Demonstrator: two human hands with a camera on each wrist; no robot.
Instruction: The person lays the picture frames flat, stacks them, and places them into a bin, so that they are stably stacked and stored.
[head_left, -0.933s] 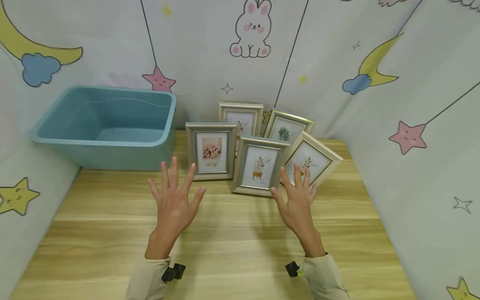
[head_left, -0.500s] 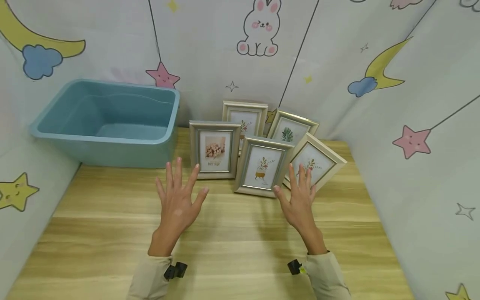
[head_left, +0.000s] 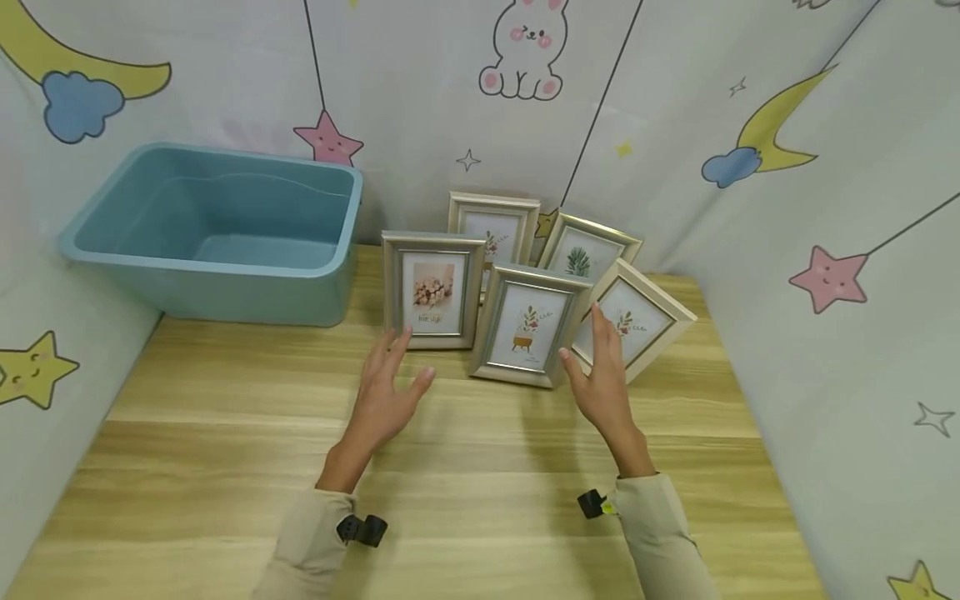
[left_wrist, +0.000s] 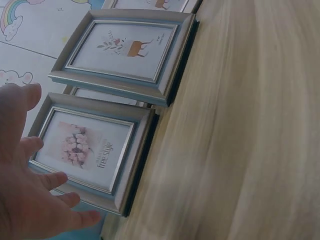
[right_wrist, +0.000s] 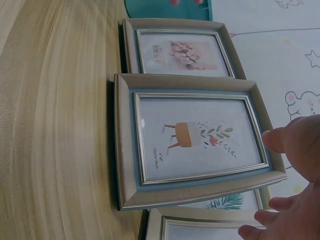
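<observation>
Wood grain is shown all over the table (head_left: 480,517), and on it five frames are grouped. At the front, the potted-plant frame (head_left: 531,325) is stood upright, leaned slightly backward. To its left, the flower frame (head_left: 433,287) is placed near the blue tub (head_left: 225,296). To its right, the tilted frame (head_left: 637,321) is seen at a slant, partly covered by the potted-plant frame. Behind these, the rear left frame (head_left: 491,221) and the pine-leaf frame (head_left: 588,250) are partly hidden.

The left hand (head_left: 384,404) is held before the lower part of the flower frame, its fingers spread and its thumb parted widely from them. The right hand (head_left: 603,396) is held between the potted-plant frame and the tilted frame, with the fingers extended and the thumb set apart. In the right wrist view, the potted-plant frame's upper edge is overlapped by the tip of this thumb; whether it is touched cannot be told.

Both wrists are covered by beige sleeves (head_left: 318,533), and beyond the table a white curtain (head_left: 412,67) printed with stars, moons and a rabbit is hung.
</observation>
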